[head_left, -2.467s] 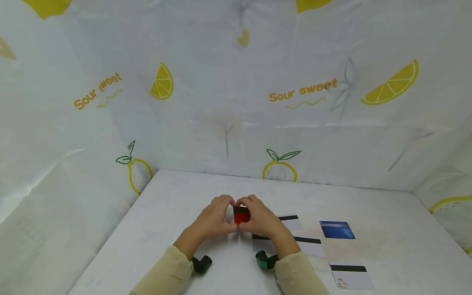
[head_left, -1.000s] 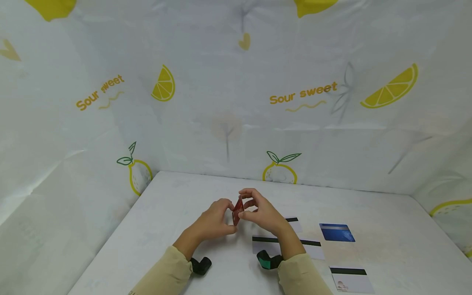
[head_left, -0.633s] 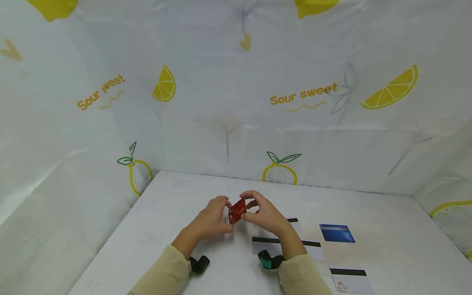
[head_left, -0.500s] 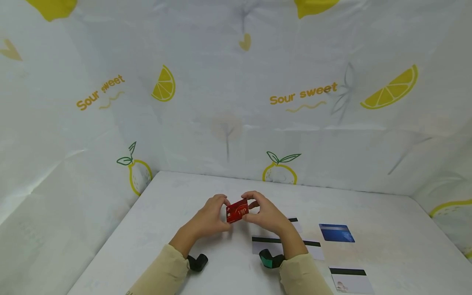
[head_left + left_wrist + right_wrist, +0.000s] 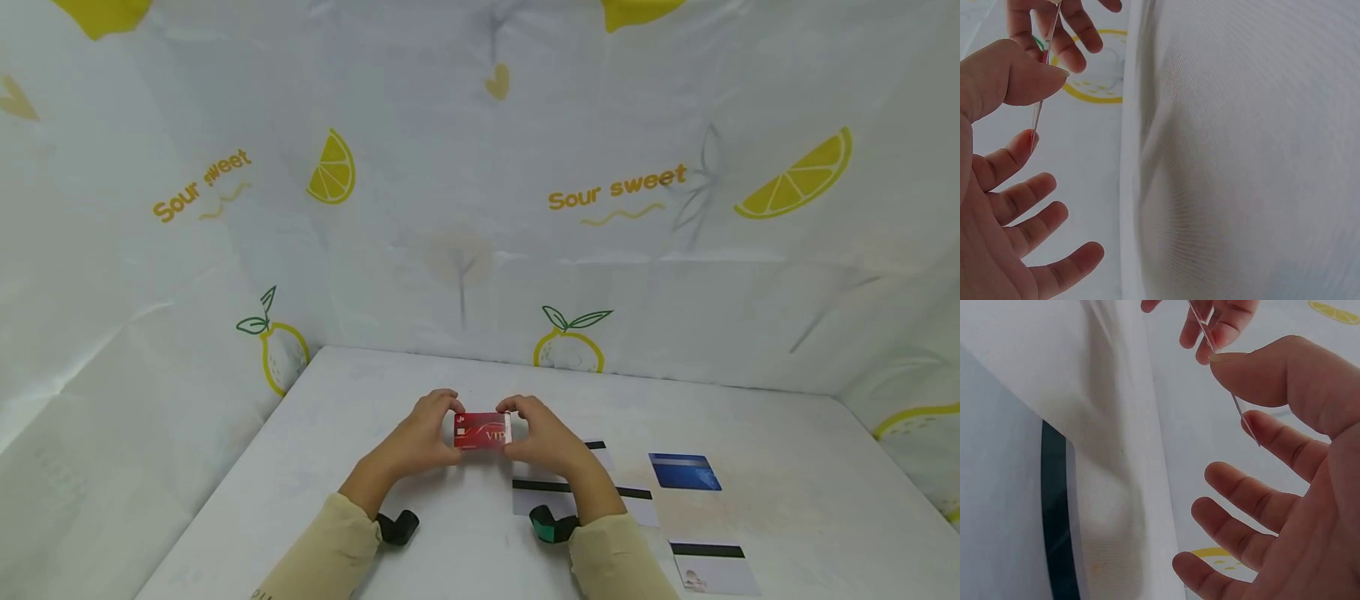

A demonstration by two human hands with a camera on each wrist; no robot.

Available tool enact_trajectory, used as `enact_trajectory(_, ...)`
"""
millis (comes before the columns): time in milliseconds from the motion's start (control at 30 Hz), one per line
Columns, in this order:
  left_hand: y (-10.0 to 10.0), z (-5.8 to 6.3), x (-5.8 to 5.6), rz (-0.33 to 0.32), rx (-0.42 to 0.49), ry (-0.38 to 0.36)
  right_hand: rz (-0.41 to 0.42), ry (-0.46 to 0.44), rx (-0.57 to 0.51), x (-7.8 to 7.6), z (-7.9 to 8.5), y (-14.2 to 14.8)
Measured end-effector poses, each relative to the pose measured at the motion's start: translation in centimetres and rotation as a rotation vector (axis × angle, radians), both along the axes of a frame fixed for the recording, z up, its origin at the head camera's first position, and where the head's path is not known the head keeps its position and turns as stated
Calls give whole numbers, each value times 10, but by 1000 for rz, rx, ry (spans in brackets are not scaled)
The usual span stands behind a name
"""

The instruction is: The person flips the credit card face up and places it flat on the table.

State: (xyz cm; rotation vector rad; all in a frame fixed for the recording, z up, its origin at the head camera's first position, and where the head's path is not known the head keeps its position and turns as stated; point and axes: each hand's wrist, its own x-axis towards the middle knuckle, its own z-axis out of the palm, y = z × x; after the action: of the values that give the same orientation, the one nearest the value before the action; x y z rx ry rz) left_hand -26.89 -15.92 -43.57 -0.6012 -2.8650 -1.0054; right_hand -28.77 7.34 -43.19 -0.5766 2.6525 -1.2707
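Note:
A red VIP card (image 5: 480, 431) is held up between both hands, its printed side toward the head camera and its long edges level. My left hand (image 5: 425, 433) pinches its left end between thumb and index finger. The right end is pinched the same way by my right hand (image 5: 542, 435). In the left wrist view the card (image 5: 1036, 115) shows edge-on, with the other fingers (image 5: 1047, 220) spread apart below. Edge-on too is the card (image 5: 1239, 410) in the right wrist view, past the right thumb (image 5: 1260, 372).
On the white table (image 5: 322, 467), a blue card (image 5: 685, 472) lies at the right. Near the front right lies a white card (image 5: 716, 571) with a black stripe. More striped white cards (image 5: 542, 497) lie partly hidden under the right forearm. A lemon-print sheet (image 5: 420, 275) rises behind.
The red card has turned over from its black-striped side to its VIP side, then levelled out. Both hands shifted their hold and moved slightly apart; the cards on the table stayed put.

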Motion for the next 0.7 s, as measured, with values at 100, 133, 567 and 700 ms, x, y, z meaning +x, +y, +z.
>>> enact_trajectory(100, -1, -2, 0, -7, -1, 4, 3, 7, 12, 1, -2, 0)
enact_trajectory(133, -1, -2, 0, -9, -3, 4, 5, 7, 17, 1, -2, -1)
enact_trajectory(567, -4, -7, -3, -11, -110, -101, 55, 33, 182, 0, -7, -7)
enact_trajectory(700, -7, -8, -4, -19, -130, -146, 75, 41, 236, 2, -10, -9)
